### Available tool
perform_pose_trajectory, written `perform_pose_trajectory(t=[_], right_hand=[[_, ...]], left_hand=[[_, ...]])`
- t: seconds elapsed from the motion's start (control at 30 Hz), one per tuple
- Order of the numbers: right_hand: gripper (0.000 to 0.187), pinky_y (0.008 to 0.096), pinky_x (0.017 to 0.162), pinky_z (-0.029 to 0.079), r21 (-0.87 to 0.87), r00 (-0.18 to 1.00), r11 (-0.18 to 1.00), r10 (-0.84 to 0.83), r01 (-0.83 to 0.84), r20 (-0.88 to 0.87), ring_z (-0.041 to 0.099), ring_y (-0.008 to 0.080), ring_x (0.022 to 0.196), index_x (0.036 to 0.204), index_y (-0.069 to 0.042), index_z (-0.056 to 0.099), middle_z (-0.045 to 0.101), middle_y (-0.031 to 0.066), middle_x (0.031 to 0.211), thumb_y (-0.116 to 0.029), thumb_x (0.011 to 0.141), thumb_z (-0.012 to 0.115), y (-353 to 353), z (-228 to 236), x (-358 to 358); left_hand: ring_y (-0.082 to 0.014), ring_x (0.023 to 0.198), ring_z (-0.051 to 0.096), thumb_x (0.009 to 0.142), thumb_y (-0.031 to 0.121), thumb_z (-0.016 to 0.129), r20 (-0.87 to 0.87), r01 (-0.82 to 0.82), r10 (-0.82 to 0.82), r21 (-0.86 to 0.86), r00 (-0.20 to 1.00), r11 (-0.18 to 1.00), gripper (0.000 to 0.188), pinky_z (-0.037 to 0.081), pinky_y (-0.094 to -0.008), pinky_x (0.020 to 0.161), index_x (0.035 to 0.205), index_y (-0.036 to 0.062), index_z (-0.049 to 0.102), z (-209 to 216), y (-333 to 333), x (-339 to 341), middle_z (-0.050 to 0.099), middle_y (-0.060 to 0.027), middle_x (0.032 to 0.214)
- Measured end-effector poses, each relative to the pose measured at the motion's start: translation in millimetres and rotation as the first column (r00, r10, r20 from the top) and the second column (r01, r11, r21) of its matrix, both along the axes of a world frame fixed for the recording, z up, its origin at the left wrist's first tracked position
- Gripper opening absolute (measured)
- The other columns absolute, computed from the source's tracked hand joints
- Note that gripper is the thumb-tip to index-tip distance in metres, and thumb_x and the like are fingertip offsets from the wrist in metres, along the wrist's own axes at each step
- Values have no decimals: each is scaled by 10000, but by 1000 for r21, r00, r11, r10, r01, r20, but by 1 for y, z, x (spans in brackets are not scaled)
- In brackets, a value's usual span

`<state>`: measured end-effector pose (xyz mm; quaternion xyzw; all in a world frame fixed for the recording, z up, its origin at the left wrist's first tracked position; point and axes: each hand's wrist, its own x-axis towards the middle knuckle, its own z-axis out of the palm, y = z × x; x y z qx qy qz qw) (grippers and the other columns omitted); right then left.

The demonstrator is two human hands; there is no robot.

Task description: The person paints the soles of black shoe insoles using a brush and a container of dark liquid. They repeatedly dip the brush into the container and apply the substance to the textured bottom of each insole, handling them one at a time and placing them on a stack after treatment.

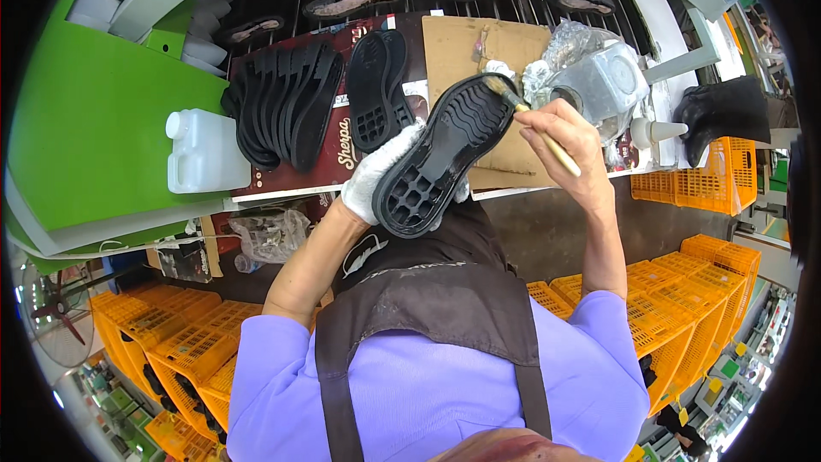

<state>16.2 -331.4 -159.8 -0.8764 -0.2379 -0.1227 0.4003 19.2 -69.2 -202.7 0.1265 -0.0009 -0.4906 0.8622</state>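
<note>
A black shoe sole (445,154) is tilted in front of me, its ridged and gridded inner face turned up. My left hand (383,173), in a white glove, grips the sole along its left side near the heel. Bare and closed, my right hand (564,145) holds a paintbrush (552,144) by its pale wooden handle. The brush's bristles touch the sole near the toe end. Beyond the left hand, a pair of black soles (374,90) lies on the table, beside a row of several more soles (286,103) standing close together.
A white jug (208,151) stands at the left. On the right are a cut-open clear plastic container (603,81), a nozzle bottle (657,132) and a black boot (727,115). Boots (355,0) line a rack at the back. Orange crates (684,291) stand behind me.
</note>
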Motion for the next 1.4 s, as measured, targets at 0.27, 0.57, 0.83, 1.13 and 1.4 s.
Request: perform_pose_trajectory(t=[0.27, 0.57, 0.83, 1.13, 1.4], right_hand=[[142, 298, 605, 495, 76, 976, 976, -209, 205, 57, 639, 231, 663, 910, 4, 651, 656, 134, 785, -23, 773, 682, 25, -16, 3], [230, 193, 462, 430, 292, 842, 878, -196, 379, -503, 552, 43, 511, 791, 6, 674, 600, 22, 584, -217, 845, 664, 41, -6, 2], [264, 180, 430, 405, 337, 788, 895, -26, 292, -616, 525, 43, 473, 754, 5, 667, 585, 17, 559, -239, 855, 655, 44, 3, -8], [271, 169, 415, 401, 340, 639, 914, 128, 219, -758, 532, 51, 473, 741, -6, 668, 586, 23, 556, -253, 851, 648, 40, 20, -17], [137, 280, 521, 445, 166, 999, 985, 48, -50, 15, 551, 154, 598, 912, -14, 657, 586, 61, 701, -53, 782, 673, 41, 1, 8]], left_hand=[[-197, 910, 621, 963, 344, 412, 405, -205, -13, 489, 914, 848, 473, 504, -306, 830, 1287, 0, 417, -6, -8, -10, 603, -145, 1072], [-124, 1056, 523, 963, 248, 423, 693, -413, -117, 546, 711, 729, 530, 414, -263, 925, 1397, -14, 268, -6, -11, -13, 525, -90, 1204], [-151, 1153, 456, 966, 234, 415, 758, -543, -111, 553, 643, 632, 532, 344, -281, 999, 1400, -29, 253, -18, -7, -11, 456, -106, 1301], [-215, 1341, 257, 956, 237, 422, 785, -548, -68, 489, 616, 678, 612, 204, -310, 1088, 1402, -95, 165, -18, 2, -3, 277, -193, 1442], [-176, 1101, 535, 978, 283, 358, 537, -425, 173, 390, 826, 817, 488, 409, -310, 965, 1379, 7, 311, -18, 0, -10, 516, -118, 1248]])
